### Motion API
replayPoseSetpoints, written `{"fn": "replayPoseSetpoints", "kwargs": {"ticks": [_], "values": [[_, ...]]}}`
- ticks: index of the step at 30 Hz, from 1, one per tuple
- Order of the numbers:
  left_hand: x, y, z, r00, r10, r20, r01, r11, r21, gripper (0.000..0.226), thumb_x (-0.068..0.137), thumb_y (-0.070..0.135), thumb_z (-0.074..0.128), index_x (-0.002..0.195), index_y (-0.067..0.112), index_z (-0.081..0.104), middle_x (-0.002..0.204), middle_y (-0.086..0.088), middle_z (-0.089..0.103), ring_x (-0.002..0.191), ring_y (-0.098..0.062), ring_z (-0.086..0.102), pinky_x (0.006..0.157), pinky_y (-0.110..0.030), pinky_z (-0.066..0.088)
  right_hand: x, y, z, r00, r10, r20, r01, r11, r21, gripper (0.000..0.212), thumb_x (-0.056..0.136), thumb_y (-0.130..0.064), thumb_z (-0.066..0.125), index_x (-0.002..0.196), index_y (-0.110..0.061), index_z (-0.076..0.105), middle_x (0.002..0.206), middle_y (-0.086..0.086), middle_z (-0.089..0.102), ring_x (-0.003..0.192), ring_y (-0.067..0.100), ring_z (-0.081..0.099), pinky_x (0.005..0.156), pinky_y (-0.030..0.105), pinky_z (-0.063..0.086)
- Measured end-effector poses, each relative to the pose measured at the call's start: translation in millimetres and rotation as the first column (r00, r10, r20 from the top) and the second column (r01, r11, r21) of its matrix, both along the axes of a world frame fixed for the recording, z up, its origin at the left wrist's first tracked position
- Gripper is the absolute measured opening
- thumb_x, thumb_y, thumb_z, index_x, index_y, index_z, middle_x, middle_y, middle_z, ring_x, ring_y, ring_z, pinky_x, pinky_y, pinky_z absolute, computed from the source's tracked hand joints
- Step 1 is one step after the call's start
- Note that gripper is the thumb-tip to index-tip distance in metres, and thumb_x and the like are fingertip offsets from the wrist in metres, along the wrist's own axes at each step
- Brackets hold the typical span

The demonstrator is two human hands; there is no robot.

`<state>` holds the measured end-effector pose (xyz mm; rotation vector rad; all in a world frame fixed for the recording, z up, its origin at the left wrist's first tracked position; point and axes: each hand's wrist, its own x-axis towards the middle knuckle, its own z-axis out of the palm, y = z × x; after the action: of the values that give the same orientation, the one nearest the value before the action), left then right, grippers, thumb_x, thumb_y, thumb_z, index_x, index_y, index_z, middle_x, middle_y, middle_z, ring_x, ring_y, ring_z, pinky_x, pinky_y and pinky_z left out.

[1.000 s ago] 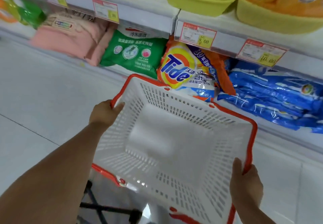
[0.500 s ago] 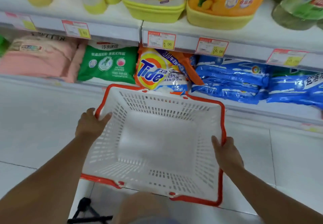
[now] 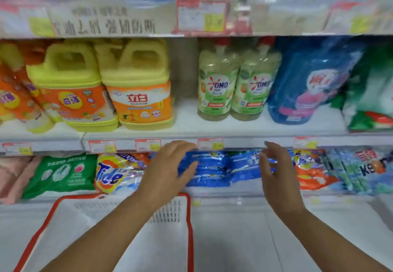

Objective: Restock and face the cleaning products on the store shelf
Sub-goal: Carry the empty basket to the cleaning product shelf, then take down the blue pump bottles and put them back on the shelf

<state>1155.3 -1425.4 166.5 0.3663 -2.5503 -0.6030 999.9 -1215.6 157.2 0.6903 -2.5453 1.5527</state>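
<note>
Here our blue detergent bags (image 3: 214, 173) lie stacked flat, glossy and crinkled; our left hand (image 3: 168, 170) and right hand (image 3: 274, 173) hover before them, apart, loose-fingered, empty.

glossy crinkled blue plastic bags (image 3: 209, 169), slotted white plastic basket (image 3: 168, 214), translucent plastic bottles (image 3: 217, 84)

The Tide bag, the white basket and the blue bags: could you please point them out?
Tide bag (image 3: 110, 174), head view, on its logo.
white basket (image 3: 170, 211), head view, on its slotted wall.
blue bags (image 3: 212, 169), head view, on the front face.
</note>
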Motion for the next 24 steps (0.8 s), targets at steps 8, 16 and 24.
{"fn": "replayPoseSetpoints", "kwargs": {"ticks": [8, 16, 24], "values": [[-185, 104, 53, 0.985, -0.136, -0.101, 0.144, 0.987, 0.077, 0.061, 0.095, 0.043, 0.059, 0.149, 0.027, 0.037, 0.150, 0.010, 0.039, 0.134, -0.003, 0.032, 0.105, -0.005, 0.018, -145, 71, 88, 0.967, -0.043, -0.252, 0.035, 0.999, -0.037, 0.056, 0.091, -0.032, 0.065, 0.139, -0.017, 0.044, 0.124, -0.001, 0.046, 0.116, 0.016, 0.049, 0.101, 0.041, 0.044], [-283, 133, 12, 0.997, 0.034, -0.071, -0.004, 0.922, 0.387, 0.100, 0.064, 0.063, 0.073, 0.147, 0.036, 0.025, 0.134, 0.021, 0.055, 0.120, -0.006, 0.057, 0.096, -0.039, 0.052, -218, 32, 82, 0.982, 0.185, 0.023, -0.181, 0.975, -0.125, 0.134, 0.044, -0.061, 0.089, 0.148, -0.042, 0.008, 0.145, 0.000, 0.046, 0.128, 0.017, 0.051, 0.109, 0.044, 0.043], [-288, 140, 2, 0.960, 0.254, -0.114, -0.212, 0.933, 0.292, 0.084, 0.081, 0.059, 0.069, 0.150, 0.049, 0.022, 0.142, 0.018, 0.051, 0.127, -0.006, 0.049, 0.092, -0.029, 0.047, -239, 37, 68, 0.997, 0.069, 0.033, -0.062, 0.982, -0.177, 0.089, 0.065, -0.049, 0.086, 0.135, -0.027, 0.037, 0.106, -0.015, 0.064, 0.099, 0.013, 0.065, 0.081, 0.032, 0.050]]}}
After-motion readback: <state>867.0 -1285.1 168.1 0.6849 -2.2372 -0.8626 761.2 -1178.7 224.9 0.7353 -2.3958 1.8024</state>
